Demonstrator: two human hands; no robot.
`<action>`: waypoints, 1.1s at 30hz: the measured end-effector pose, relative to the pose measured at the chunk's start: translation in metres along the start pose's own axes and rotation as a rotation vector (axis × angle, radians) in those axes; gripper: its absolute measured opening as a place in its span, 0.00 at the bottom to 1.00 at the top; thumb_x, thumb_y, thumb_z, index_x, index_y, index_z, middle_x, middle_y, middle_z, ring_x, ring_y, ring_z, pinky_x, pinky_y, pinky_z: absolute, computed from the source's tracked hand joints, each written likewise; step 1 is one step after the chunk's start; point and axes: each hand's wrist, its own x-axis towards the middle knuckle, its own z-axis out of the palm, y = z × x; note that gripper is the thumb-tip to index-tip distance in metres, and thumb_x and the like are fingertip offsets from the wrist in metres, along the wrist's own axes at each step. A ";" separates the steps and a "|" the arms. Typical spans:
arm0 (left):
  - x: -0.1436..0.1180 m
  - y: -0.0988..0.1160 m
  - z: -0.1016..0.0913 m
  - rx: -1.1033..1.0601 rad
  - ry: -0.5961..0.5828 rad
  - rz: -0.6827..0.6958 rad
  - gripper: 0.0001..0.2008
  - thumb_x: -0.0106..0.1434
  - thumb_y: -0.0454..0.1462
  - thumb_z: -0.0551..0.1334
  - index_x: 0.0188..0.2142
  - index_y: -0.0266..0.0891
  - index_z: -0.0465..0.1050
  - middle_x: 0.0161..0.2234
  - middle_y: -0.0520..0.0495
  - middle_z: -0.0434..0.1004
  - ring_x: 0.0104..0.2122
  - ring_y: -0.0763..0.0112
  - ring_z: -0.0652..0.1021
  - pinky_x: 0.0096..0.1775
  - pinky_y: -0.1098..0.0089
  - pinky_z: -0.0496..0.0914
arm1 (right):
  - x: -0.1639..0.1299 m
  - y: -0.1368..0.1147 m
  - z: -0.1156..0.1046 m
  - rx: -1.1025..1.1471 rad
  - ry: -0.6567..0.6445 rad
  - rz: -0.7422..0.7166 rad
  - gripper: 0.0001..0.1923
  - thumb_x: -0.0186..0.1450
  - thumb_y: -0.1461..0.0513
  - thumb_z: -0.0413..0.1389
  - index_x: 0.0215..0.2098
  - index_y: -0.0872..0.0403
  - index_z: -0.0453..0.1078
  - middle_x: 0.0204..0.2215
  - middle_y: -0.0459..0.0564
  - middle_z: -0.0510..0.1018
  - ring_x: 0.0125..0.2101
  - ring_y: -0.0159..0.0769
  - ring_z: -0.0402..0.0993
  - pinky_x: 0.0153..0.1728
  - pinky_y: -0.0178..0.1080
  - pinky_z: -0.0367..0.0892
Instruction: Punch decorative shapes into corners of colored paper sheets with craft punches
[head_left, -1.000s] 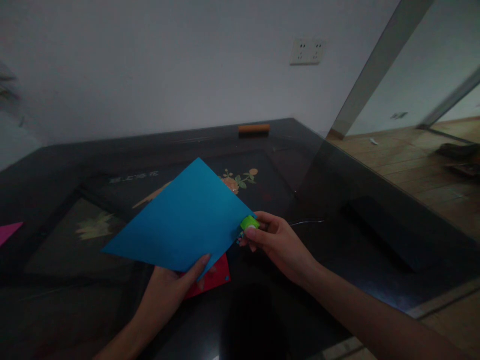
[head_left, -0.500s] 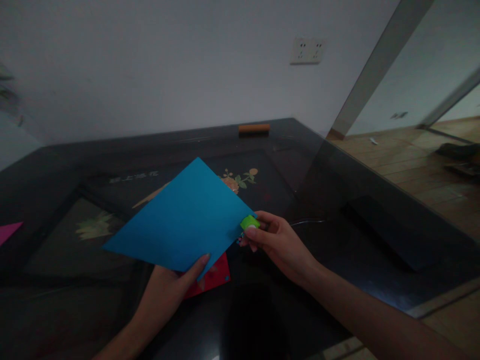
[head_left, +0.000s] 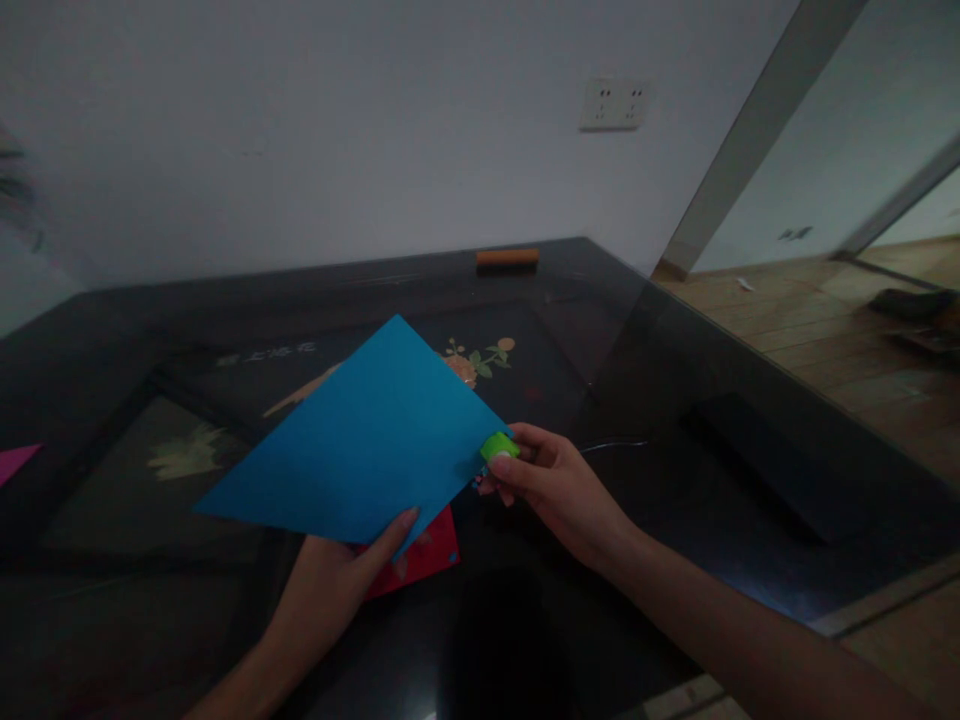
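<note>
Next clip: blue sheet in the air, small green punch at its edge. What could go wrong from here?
The left hand pinches only the near corner of the blue paper, so the sheet may sag or swivel. The right hand clamps the green punch right at the paper's edge; it might slip off or nick the edge. Small paper bits could drop onto the red sheet and dark glass table.

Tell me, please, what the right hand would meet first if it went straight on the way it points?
Probably the blue sheet: the right hand points leftward, its green punch already at the sheet's edge.
</note>
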 end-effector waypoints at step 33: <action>0.005 -0.010 -0.006 0.128 -0.060 0.060 0.20 0.52 0.52 0.60 0.35 0.39 0.75 0.39 0.40 0.80 0.45 0.49 0.76 0.51 0.49 0.66 | -0.001 -0.001 0.001 -0.009 0.009 -0.002 0.14 0.50 0.59 0.66 0.32 0.56 0.70 0.25 0.46 0.76 0.25 0.30 0.73 0.23 0.31 0.61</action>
